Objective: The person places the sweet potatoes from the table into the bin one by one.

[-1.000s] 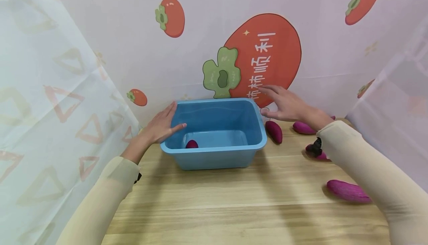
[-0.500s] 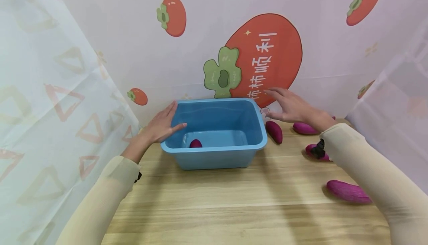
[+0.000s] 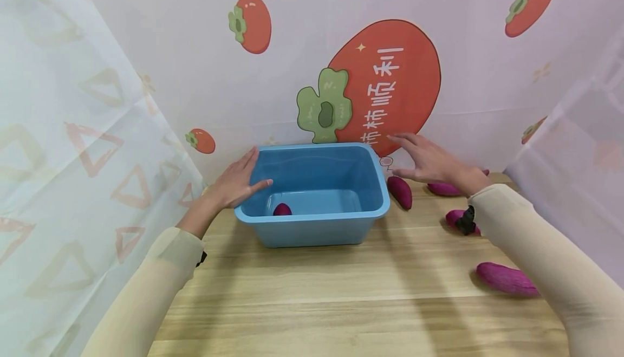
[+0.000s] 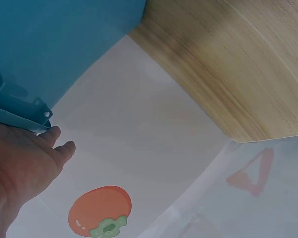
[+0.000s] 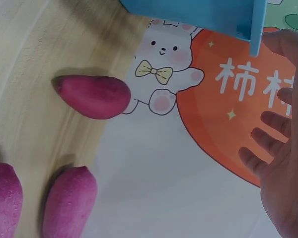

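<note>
A blue plastic basin (image 3: 312, 232) stands on the wooden table against the back sheet. Inside it, near the front wall, lies a purple sweet potato (image 3: 283, 210), its lower part hidden by the rim. My left hand (image 3: 236, 182) rests on the basin's left rim with straight fingers and the thumb pointing inward. Just right of the basin, my right hand (image 3: 429, 159) hovers with fingers spread and nothing in them. Below that hand, another sweet potato (image 3: 400, 193) lies beside the basin; the right wrist view shows this sweet potato (image 5: 94, 96) whole.
More sweet potatoes lie to the right: one (image 3: 442, 189) at the back, one (image 3: 455, 218) partly behind the sleeve, one (image 3: 507, 279) nearer the front. White printed sheets (image 3: 283, 91) wall in the table (image 3: 312, 303) at the back and both sides.
My right hand has drawn slightly right, away from the basin's rim. The sweet potato in the basin has rocked a little right and partly back. My left hand has stayed put.
</note>
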The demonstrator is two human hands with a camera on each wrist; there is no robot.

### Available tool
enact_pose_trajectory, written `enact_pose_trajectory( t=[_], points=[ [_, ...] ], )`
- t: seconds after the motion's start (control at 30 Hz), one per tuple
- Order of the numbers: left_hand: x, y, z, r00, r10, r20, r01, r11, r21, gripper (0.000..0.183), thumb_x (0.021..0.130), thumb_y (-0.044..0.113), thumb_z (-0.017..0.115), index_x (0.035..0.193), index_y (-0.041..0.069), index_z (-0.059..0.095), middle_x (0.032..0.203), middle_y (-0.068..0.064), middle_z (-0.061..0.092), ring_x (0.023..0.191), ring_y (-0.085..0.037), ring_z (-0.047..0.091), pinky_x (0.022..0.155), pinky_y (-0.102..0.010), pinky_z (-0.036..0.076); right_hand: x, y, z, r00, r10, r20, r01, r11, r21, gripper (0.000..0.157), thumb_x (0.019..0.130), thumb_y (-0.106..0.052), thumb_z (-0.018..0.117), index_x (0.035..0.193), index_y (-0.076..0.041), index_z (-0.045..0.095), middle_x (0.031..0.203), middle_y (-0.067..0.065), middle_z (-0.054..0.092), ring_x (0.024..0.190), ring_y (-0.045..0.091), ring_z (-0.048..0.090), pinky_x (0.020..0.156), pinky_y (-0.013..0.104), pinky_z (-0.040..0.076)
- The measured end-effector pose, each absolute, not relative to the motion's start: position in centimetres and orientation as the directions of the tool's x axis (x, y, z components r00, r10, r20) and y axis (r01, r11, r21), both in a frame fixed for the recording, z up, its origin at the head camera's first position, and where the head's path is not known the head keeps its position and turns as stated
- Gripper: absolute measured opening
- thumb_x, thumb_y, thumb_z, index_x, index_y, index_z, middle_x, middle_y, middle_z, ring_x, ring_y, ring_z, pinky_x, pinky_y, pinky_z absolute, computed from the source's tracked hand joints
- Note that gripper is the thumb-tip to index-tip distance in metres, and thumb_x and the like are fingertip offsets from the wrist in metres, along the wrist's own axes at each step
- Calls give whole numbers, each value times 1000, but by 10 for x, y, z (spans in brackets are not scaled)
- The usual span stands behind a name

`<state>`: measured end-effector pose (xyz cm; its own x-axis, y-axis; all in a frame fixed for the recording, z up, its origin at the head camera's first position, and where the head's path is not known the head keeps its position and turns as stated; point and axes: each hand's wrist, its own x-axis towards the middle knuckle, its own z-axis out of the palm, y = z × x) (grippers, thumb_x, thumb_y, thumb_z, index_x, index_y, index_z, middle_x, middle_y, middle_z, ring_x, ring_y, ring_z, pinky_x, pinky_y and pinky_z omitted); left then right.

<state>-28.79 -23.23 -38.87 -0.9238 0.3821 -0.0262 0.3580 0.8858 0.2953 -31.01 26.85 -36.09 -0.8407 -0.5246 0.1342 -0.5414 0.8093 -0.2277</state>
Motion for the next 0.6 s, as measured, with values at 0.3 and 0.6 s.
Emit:
enact_pose_trajectory(
  t=[0.3, 0.6],
  points=[
    [-288, -232, -389, -925, 378, -25, 354, 886, 299, 101, 103, 61, 48, 169, 3, -2, 178, -16, -1, 163, -42, 5, 128, -66, 12, -310, 274, -372, -851, -512, 118, -525, 815, -246, 93, 89, -41, 79, 163, -5, 36, 165, 23, 37, 149, 46, 36, 113, 73, 40],
    [-289, -233, -390, -925, 378, -31, 351, 886, 303, 102, 103, 63, 47, 169, 4, -3, 178, -16, -2, 164, -42, 5, 129, -65, 12, -309, 278, -383, -855, -507, 107, -516, 815, -263, 92, 91, -42, 77, 164, -5, 34, 166, 23, 35, 151, 47, 34, 114, 75, 37]
  ],
)
